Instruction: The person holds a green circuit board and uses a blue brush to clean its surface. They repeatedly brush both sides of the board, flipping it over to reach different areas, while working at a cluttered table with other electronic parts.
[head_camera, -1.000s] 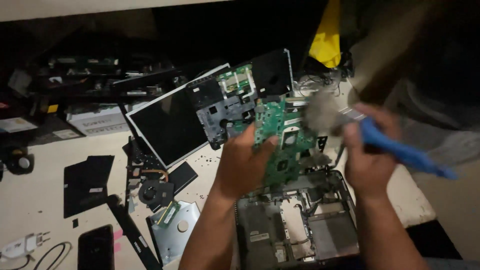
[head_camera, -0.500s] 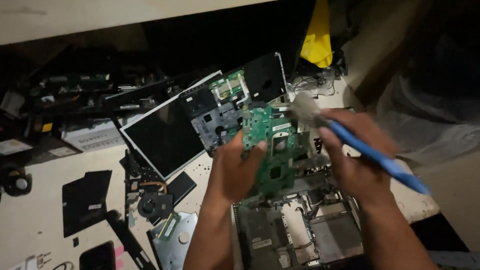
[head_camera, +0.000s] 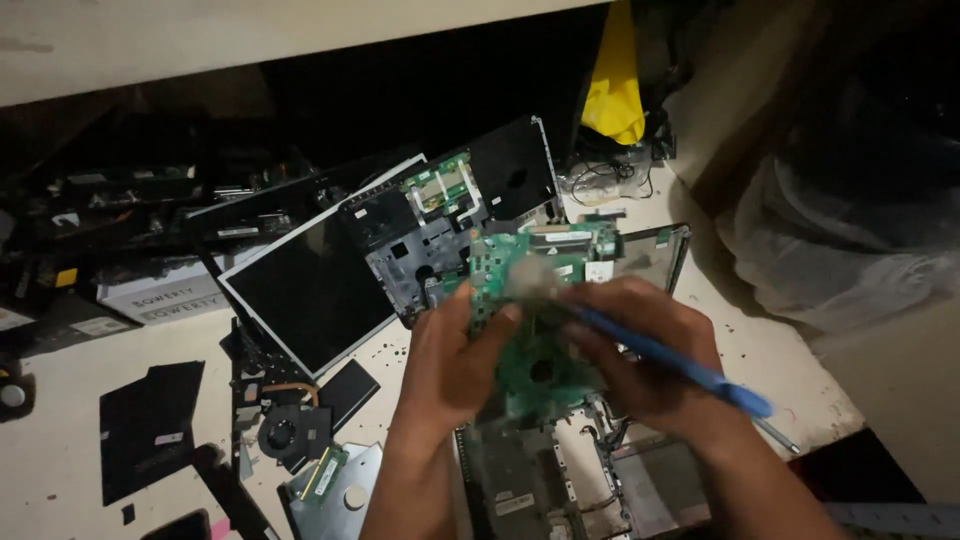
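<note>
Brushing green board (head_camera: 545, 345), now lower vs before, both hands (head_camera: 455, 365) closer.

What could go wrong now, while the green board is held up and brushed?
The left hand grips the green circuit board by one edge only; it might slip onto the opened laptop base below. The blue-handled brush in the right hand might snag small components. Loose parts crowd the table.
</note>
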